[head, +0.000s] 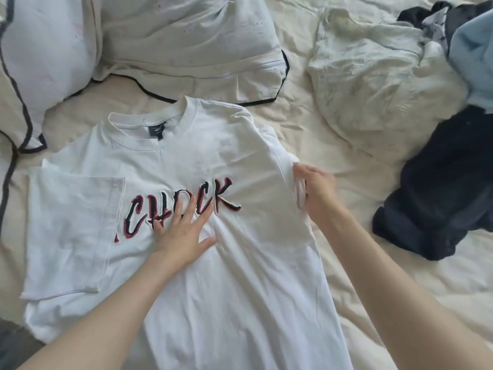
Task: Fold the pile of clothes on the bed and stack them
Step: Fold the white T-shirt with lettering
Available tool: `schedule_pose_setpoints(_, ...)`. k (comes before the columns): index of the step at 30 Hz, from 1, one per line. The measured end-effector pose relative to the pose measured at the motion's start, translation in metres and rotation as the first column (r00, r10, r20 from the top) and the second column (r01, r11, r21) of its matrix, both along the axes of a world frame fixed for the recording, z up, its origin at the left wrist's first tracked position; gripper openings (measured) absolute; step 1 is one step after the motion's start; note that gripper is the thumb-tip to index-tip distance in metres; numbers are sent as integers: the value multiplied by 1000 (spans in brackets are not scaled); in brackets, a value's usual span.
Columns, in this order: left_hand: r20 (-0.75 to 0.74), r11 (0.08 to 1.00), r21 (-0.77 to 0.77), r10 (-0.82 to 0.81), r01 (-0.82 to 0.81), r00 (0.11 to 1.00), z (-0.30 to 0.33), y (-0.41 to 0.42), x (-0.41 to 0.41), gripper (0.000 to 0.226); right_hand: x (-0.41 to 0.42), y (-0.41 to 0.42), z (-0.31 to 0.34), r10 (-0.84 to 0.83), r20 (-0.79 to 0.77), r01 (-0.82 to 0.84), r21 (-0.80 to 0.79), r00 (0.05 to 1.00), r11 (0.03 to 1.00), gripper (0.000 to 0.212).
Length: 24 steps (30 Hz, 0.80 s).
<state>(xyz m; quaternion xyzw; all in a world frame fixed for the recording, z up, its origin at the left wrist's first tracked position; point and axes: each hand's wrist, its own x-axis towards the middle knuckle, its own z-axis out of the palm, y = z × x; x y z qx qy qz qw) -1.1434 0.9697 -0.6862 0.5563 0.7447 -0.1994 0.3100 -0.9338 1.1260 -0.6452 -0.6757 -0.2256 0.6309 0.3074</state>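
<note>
Cream bed (346,289) with one white T-shirt (240,276) mid-fold, pile waiting at right

Pillows (48,62) lie at upper left; the T-shirt is spread face up in the middle, its one sleeve (74,231) already turned in across the chest. Left hand (184,233) presses flat on the lettering, fingers straight; right hand (314,193) pinches the other sleeve's edge. Further right a crumpled cream garment (373,89), dark clothes (440,196) and a light blue piece (474,57) lie unfolded; no finished stack is in view, so most work seems left
</note>
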Motion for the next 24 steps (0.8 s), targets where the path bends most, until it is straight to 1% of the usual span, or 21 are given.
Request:
schedule_pose_setpoints(2, 4, 1000, -12, 9, -9, 1000, 1, 1, 0, 77, 10, -5, 7, -100, 134, 69, 219, 986, 973, 16)
schedule_pose_setpoints(3, 5, 1000, -17, 12, -12, 1000, 1, 1, 0, 77, 16, -7, 8, -140, 159, 94, 268, 977, 959, 14)
schedule_pose_setpoints(4, 3, 1000, -22, 11, -11, 1000, 2, 2, 1, 77, 22, -9, 6, -165, 167, 117, 265, 972, 957, 8)
schedule_pose_setpoints(5, 1, 1000, -28, 9, -9, 1000, 3, 4, 1, 76, 27, -10, 4, -176, 162, 141, 207, 971, 968, 2)
schedule_pose_setpoints(6, 0, 999, -35, 8, -8, 1000, 3, 5, 1, 76, 32, -10, 1, -176, 135, 163, 99, 975, 982, 11)
schedule_pose_setpoints(7, 3, 999, -44, 8, -8, 1000, 4, 7, 1, 76, 36, -8, -1, -160, 83, 164, -42, 984, 986, 16)
schedule_pose_setpoints(8, 10, 999, -53, 11, -10, 1000, 5, 8, 0, 76, 38, -4, -3, -134, 28, 137, -168, 991, 976, 19)
schedule_pose_setpoints(9, 18, 998, -59, 11, -10, 1000, 6, 9, 0, 76, 40, 2, -4, -103, -22, 94, -255, 994, 962, 22)
schedule_pose_setpoints(11, 27, 998, -67, 10, -8, 1000, 7, 9, -1, 76, 39, 17, 0, -71, -68, 48, -303, 995, 952, 20)
schedule_pose_setpoints(13, 40, 997, -76, 12, -9, 999, 10, 10, -2, 75, 39, 29, 8, -115, 12, 115, -247, 993, 962, 11)
schedule_pose_setpoints(15, 59, 996, -90, 17, -12, 998, 12, 12, -3, 74, 43, 36, 17, -244, 90, 256, -158, 966, 954, 18)
schedule_pose_setpoints(17, 73, 994, -111, 23, -15, 997, 13, 14, -5, 73, 51, 35, 26, -381, 38, 383, -118, 924, 916, 24)
schedule_pose_setpoints(19, 75, 993, -120, 21, -12, 997, 12, 15, -7, 72, 58, 26, 29, -469, -51, 461, -122, 881, 879, 22)
schedule_pose_setpoints(21, 76, 994, -112, 17, -9, 997, 10, 15, -8, 70, 61, 16, 29, -538, -91, 528, -113, 838, 842, 18)
schedule_pose_setpoints(22, 83, 994, -110, 19, -10, 996, 10, 16, -9, 68, 58, 11, 30, -558, -88, 553, -75, 825, 830, 14)
schedule_pose_setpoints(23, 94, 994, -110, 21, -11, 995, 10, 16, -9, 67, 53, 7, 31, -546, -52, 548, 9, 836, 837, 10)
schedule_pose_setpoints(24, 105, 994, -109, 20, -9, 994, 10, 17, -10, 66, 46, 2, 33, -485, 27, 476, 153, 874, 866, 5)
